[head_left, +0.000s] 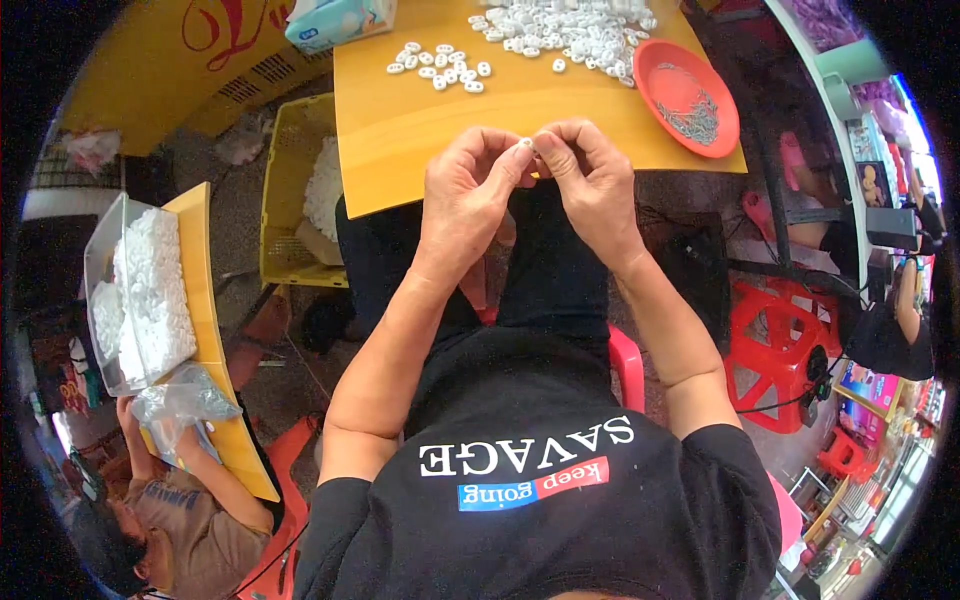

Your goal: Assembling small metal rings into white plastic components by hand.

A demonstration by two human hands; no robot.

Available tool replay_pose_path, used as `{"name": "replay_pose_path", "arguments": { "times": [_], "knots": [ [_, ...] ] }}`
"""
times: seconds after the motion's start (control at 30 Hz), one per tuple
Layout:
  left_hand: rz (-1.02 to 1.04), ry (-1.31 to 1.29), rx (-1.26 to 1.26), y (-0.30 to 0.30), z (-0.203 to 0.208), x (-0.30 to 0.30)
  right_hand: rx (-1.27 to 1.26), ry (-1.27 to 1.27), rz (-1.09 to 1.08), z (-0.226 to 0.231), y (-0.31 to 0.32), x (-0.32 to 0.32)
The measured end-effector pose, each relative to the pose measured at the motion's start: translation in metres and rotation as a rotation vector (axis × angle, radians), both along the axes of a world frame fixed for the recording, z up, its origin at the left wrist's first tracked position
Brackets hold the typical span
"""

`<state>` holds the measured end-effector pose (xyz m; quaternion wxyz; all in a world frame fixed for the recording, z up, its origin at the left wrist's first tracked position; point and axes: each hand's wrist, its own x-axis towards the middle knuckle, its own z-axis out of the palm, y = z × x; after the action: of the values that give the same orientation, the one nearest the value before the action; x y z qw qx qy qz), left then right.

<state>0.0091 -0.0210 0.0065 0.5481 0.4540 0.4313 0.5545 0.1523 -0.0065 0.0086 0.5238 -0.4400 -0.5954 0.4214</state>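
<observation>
Over the near edge of the yellow table point(420, 150), my left hand point(470, 175) and my right hand point(592, 185) meet fingertip to fingertip. Between my left thumb and forefinger is a small white plastic piece point(526, 144). My right thumb and forefinger are pinched against it; whether they also grip a tiny part is hidden. Beyond my hands lies a loose group of white oval two-holed pieces point(450, 68), with a larger pile of them point(575, 35) at the far side. To the right, a red plate point(722, 138) holds many thin grey metal bits.
A tissue pack point(335, 22) rests at the table's far left corner. Left of the table stands a yellow crate point(272, 215) with white pieces inside. Further left, another person point(190, 520) works at a board with a clear bin point(105, 330). Red stools point(775, 350) stand at right.
</observation>
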Motion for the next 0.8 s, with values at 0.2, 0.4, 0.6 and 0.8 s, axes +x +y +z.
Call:
{"name": "replay_pose_path", "arguments": {
  "times": [0.2,0.4,0.6,0.8],
  "knots": [
    [-0.072,0.003,-0.037,0.002,-0.003,-0.01,0.593,-0.469,0.042,0.008,0.021,0.015],
    [-0.13,0.011,-0.139,0.0,0.006,-0.01,0.659,-0.501,0.092,0.013,0.021,0.012],
    [-0.037,-0.034,-0.099,0.006,-0.018,-0.009,0.549,-0.471,-0.016,-0.007,0.02,0.004],
    [-0.144,-0.006,-0.193,0.005,-0.01,-0.021,0.579,-0.563,0.126,0.003,0.025,0.013]
  ]
}}
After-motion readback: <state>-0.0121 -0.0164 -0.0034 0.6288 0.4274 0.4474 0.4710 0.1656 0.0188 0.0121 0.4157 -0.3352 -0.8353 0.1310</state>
